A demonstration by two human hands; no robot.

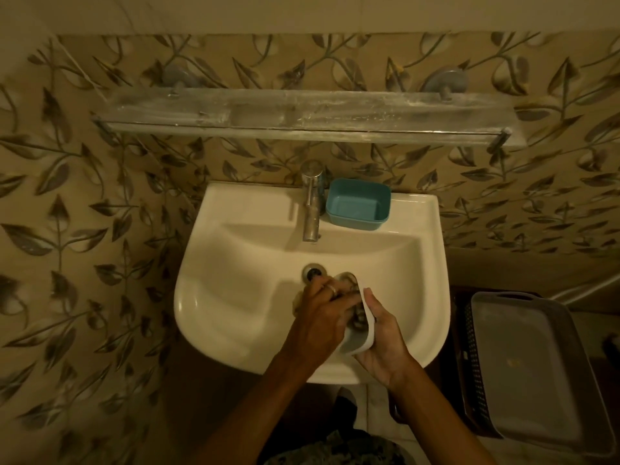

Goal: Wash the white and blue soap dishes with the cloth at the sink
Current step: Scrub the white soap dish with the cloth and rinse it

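My right hand holds the white soap dish tilted on its side over the front of the sink basin. My left hand presses a dark, crumpled cloth into the dish's inside; most of the cloth is hidden under my fingers. The blue soap dish stands upright and empty on the sink's back ledge, just right of the metal tap. No water is visibly running.
The drain lies just beyond my hands. A glass shelf hangs on the leaf-patterned wall above the sink. A grey tray rests on a dark basket to the right of the sink.
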